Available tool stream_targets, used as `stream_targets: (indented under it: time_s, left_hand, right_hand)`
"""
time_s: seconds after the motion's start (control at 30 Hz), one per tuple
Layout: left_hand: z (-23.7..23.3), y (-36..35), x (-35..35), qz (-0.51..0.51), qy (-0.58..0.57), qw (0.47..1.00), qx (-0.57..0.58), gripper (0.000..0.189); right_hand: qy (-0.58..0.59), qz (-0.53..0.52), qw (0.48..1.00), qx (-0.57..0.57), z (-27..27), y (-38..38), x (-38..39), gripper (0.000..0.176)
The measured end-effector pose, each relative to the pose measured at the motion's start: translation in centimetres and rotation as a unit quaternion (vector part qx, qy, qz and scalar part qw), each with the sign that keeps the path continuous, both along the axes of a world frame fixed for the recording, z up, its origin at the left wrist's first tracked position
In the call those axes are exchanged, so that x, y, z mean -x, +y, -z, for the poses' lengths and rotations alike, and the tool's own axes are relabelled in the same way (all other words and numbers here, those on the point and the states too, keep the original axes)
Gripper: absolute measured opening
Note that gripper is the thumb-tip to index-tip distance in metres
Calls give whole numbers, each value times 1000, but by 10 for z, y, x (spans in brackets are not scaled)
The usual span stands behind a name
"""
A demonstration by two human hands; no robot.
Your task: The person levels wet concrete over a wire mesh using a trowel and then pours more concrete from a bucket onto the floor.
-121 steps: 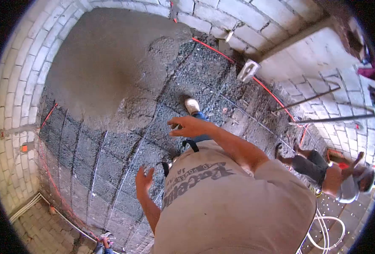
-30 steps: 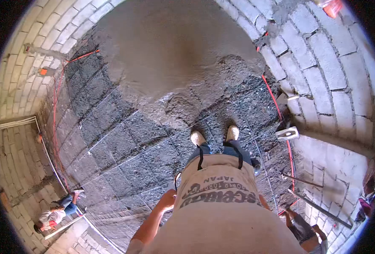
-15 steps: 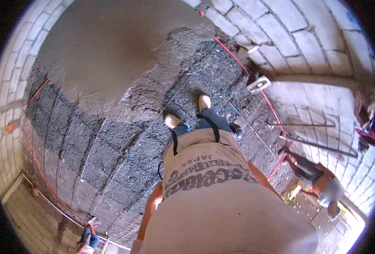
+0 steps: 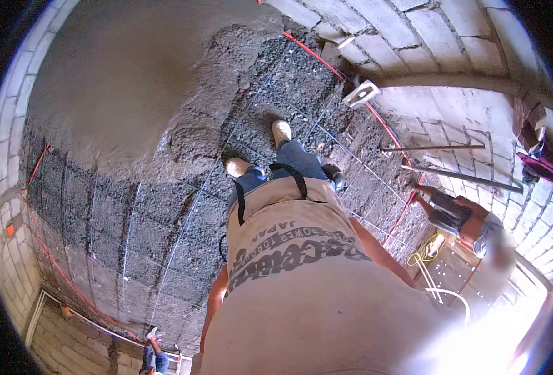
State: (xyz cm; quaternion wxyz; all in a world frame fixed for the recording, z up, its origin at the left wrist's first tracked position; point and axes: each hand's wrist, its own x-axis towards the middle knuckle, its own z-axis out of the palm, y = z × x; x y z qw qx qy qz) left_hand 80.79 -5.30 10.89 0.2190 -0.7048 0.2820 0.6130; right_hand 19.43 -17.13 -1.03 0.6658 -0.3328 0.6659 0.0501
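Neither of my hands shows. My left arm (image 4: 213, 303) hangs beside my body, its hand hidden by my shirt. On the other side, my right arm (image 4: 383, 253) runs down behind the printed beige shirt (image 4: 289, 275), which hides that hand too. Dark straps (image 4: 239, 203) hang over my jeans at the hem. My pale, dirty shoes (image 4: 237, 167) stand on gravel (image 4: 183, 231) crossed by thin bars or lines. A dark object (image 4: 333, 175) that I cannot identify is beside my right leg. Wet concrete (image 4: 120, 87) spreads ahead of my feet.
A float with a handle (image 4: 361, 94) lies by the right wall near a red hose-like line (image 4: 386, 128). Long bars (image 4: 464, 177) lean nearby. One person (image 4: 461, 215) bends at the right; another person (image 4: 155, 357) is at lower left. Block walls (image 4: 439, 37) enclose the floor.
My view has shifted, so the float, wall and concrete sit further left in the picture. The person on the right has a changed posture. My feet stay in place.
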Motion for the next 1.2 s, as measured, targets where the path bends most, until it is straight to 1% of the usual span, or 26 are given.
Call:
stream_targets:
  time_s: [0.13, 0.23, 0.27, 0.37, 0.4, 0.47, 0.5, 0.57, 0.6, 0.63, 0.67, 0.7, 0.73, 0.77, 0.8, 0.83, 0.87, 0.9, 0.93, 0.97, 1.0, 1.03, 1.07, 1.1, 1.17, 1.2]
  left_hand:
    - [-15, -12, -10, 3, -12, 1000, -10, 51]
    - [-25, -19, -16, 3, -19, 1000, -15, 53]
    - [-30, -21, -18, 2, -23, 1000, -17, 54]
    - [-35, -29, -20, 3, -26, 999, -22, 56]
    - [-34, -32, -20, 5, -26, 999, -23, 57]
    - [-27, -39, -15, 8, -14, 1000, -24, 58]
    - [-20, -42, -11, 12, -5, 1000, -24, 59]
    - [6, -49, 5, 15, 25, 999, -15, 60]
    - [23, -55, 16, 14, 41, 999, -7, 61]
    - [47, -61, 31, 17, 64, 998, 7, 62]
    - [79, -67, 47, 16, 99, 994, 31, 62]
    - [117, -73, 66, 13, 140, 989, 54, 63]
    - [165, -81, 90, 4, 190, 978, 82, 64]
    - [146, -127, 96, -76, 102, 992, 10, 59]
    - [197, -109, 65, 135, 73, 973, 174, 62]
    - [139, -204, 101, 24, 30, 993, 114, 64]
    - [167, -216, 95, 102, -12, 958, 269, 57]
    - [179, -249, 100, 130, -34, 936, 325, 54]
    - [170, -296, 121, 89, -67, 938, 329, 50]
    - [166, -340, 142, 35, -61, 930, 362, 49]
    - [166, -377, 166, -24, -54, 917, 393, 47]
    - [167, -408, 192, -23, -52, 918, 391, 47]
    - [169, -437, 218, -50, -54, 898, 434, 46]
    - [174, -458, 245, -80, -61, 874, 475, 45]
    - [191, -487, 303, -66, -60, 888, 451, 43]
    - [205, -507, 335, -53, -57, 895, 439, 42]
  right_hand:
    - [30, -61, 998, 18, -15, -2, -2, 25]
    - [55, -83, 989, -110, -16, 16, 15, 28]
    - [55, -82, 989, -114, -13, 21, 24, 28]
    - [-56, 0, 998, -11, -3, 51, 53, 24]
    - [-56, 4, 998, -11, -12, 34, 42, 24]
    - [-56, -55, 995, -69, -39, -14, 13, 34]
    - [-53, -48, 995, -71, -25, -1, 22, 34]
    - [-31, -241, 969, -47, 33, 33, 59, 30]
    - [-6, -382, 920, 87, 52, 47, 72, 42]
    - [-7, -384, 919, 89, 39, 22, 67, 42]
    - [29, -285, 958, -13, 1, -29, 54, 43]
    - [64, -179, 975, -117, -26, -70, 48, 44]
    - [136, -224, 962, -73, -28, -96, 56, 45]
    - [207, -268, 941, -23, -23, -127, 68, 45]
    - [259, -251, 930, 77, -15, -162, 74, 43]
    - [302, -230, 909, 172, -13, -203, 58, 42]
    - [284, -227, 886, 287, -15, -243, 40, 39]
    - [201, -220, 896, 330, -22, -292, 14, 35]
    - [146, -249, 878, 382, -4, -327, 2, 34]
    - [48, -229, 856, 460, 11, -361, -16, 35]
    - [-6, -220, 880, 421, 19, -394, -30, 37]
    - [-34, -246, 869, 427, 45, -423, -36, 39]
    - [-64, -272, 857, 433, 76, -449, -34, 41]
    - [-71, -276, 857, 429, 112, -473, -23, 41]
    - [-82, -318, 849, 414, 196, -518, -1, 42]
    - [-33, -382, 845, 373, 226, -534, 14, 45]
